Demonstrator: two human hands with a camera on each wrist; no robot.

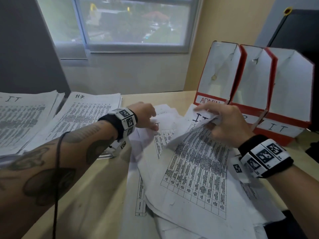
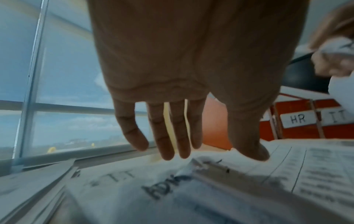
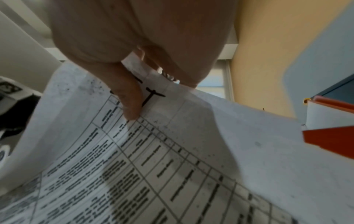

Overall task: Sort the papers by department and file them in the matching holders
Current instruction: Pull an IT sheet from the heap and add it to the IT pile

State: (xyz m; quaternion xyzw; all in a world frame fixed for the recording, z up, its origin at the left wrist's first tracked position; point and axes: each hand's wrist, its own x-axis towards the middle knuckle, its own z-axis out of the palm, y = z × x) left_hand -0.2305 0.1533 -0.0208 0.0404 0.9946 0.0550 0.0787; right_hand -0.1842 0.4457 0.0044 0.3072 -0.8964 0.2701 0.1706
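One IT sheet (image 1: pixel 195 163), top edge crumpled in right hand (image 1: pixel 226 125), lifted off the loose pile (image 1: pixel 155 195) on desk (image 1: pixel 96 195). Left hand (image 1: pixel 145 116) flat-fingered, holding nothing. Advice: smooth the edge, feed straight into IT holder (image 1: pixel 291 94).

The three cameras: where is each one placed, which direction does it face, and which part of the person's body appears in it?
Head: worn on the head, looking forward and down at the desk; both forearms, left hand and right hand show.
Left wrist: looks along the open left hand toward the window and the loose papers.
Right wrist: looks along the right hand, which pinches the IT sheet.
Shared: all three show the red holders; head and right wrist share the IT sheet.
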